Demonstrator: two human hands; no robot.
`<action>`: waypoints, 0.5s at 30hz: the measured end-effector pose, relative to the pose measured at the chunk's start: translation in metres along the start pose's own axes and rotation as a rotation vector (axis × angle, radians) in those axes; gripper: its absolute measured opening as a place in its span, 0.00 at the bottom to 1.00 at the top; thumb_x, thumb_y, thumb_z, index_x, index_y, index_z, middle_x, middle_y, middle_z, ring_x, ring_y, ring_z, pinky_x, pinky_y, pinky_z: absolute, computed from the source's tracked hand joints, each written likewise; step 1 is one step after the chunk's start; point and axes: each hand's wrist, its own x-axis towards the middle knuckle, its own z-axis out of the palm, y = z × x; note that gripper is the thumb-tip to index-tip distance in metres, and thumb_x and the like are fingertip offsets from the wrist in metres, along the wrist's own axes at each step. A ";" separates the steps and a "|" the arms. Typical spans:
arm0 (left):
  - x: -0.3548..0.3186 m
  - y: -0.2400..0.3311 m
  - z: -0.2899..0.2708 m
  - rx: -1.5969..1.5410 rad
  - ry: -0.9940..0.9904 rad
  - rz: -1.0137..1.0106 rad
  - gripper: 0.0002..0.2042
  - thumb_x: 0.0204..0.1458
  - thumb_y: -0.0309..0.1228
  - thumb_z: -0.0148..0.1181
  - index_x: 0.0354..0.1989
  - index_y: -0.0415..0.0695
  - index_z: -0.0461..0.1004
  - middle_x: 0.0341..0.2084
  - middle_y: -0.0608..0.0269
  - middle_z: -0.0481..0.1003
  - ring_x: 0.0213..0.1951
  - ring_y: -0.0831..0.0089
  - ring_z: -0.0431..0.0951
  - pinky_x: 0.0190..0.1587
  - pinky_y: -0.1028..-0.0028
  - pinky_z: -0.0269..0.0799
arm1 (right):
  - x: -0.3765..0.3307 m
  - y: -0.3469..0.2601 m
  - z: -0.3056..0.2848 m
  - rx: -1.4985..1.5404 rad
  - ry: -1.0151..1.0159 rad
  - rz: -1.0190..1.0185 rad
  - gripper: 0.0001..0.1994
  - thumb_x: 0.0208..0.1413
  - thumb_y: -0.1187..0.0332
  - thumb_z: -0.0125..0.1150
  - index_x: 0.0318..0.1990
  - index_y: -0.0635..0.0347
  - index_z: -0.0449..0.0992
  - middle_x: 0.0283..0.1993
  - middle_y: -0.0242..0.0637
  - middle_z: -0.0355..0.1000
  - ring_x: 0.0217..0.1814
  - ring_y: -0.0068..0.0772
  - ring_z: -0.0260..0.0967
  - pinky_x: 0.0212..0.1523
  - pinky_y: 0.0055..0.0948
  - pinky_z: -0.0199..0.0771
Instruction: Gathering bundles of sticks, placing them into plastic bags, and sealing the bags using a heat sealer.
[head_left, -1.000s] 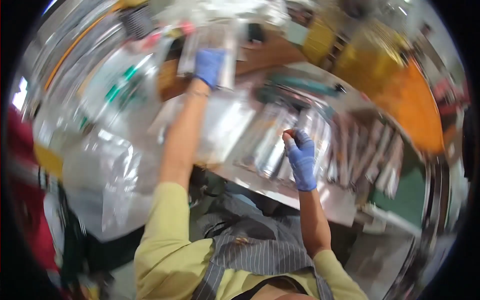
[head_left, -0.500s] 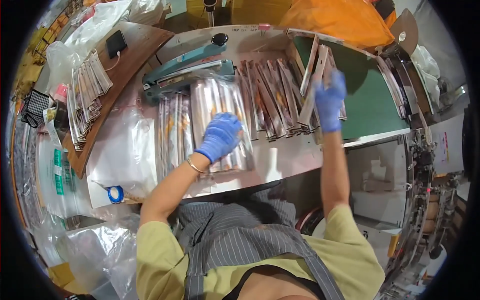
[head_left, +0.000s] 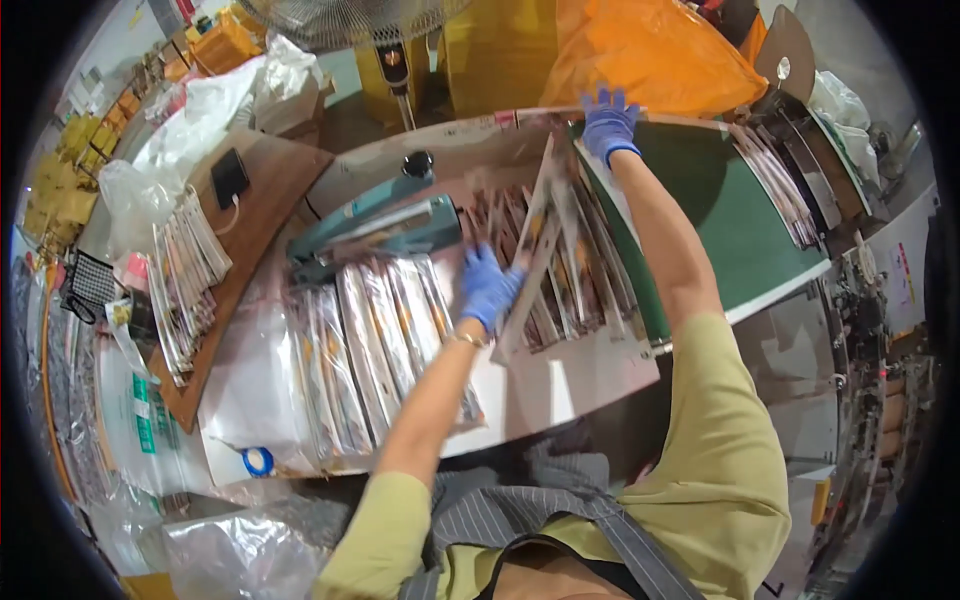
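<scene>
In a blue glove, my left hand has its fingers extended, its thumb beside a long narrow card strip blurred by movement. Whether it touches that strip I cannot tell. Many similar printed strips lie in a loose row to its right. Left of the hand sit clear plastic-wrapped bundles of strips, side by side. My right hand, also gloved in blue, is stretched out with fingers spread at the far left corner of the green board. I see nothing in it.
A teal long-arm sealer with a black knob stands behind the bundles. On the left, a wooden board carries a phone and more strips. A blue tape roll lies at the front edge. Behind stands a fan.
My left hand has moved right, off the wrapped bundles to the loose strips. My right hand has left the strips and reached to the far edge. The view has shifted too.
</scene>
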 end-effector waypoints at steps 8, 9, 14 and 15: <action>-0.015 -0.018 0.061 0.038 0.294 -0.001 0.32 0.44 0.44 0.52 0.57 0.42 0.52 0.48 0.40 0.60 0.50 0.44 0.60 0.53 0.58 0.55 | 0.002 -0.079 -0.047 0.293 0.125 -0.285 0.08 0.44 0.74 0.47 0.35 0.57 0.65 0.24 0.45 0.71 0.29 0.49 0.70 0.28 0.43 0.68; -0.011 -0.017 0.049 -0.279 0.148 -0.085 0.31 0.48 0.50 0.45 0.54 0.38 0.57 0.50 0.35 0.59 0.52 0.42 0.58 0.55 0.60 0.53 | -0.024 -0.091 -0.060 0.372 0.077 -0.217 0.08 0.44 0.75 0.47 0.35 0.58 0.64 0.25 0.48 0.70 0.30 0.50 0.69 0.28 0.45 0.67; 0.025 -0.008 -0.001 -0.417 0.139 -0.266 0.38 0.43 0.59 0.48 0.45 0.30 0.62 0.48 0.35 0.61 0.51 0.47 0.61 0.53 0.61 0.56 | -0.129 -0.073 -0.008 0.480 -0.350 0.334 0.16 0.50 0.60 0.47 0.42 0.61 0.64 0.38 0.56 0.69 0.39 0.56 0.67 0.37 0.46 0.68; 0.036 -0.007 0.000 -0.424 0.165 -0.272 0.38 0.43 0.59 0.48 0.45 0.30 0.62 0.48 0.35 0.61 0.51 0.47 0.61 0.53 0.61 0.56 | -0.130 -0.066 0.019 0.539 -0.478 0.390 0.27 0.53 0.48 0.41 0.50 0.64 0.62 0.46 0.57 0.66 0.46 0.57 0.64 0.44 0.45 0.65</action>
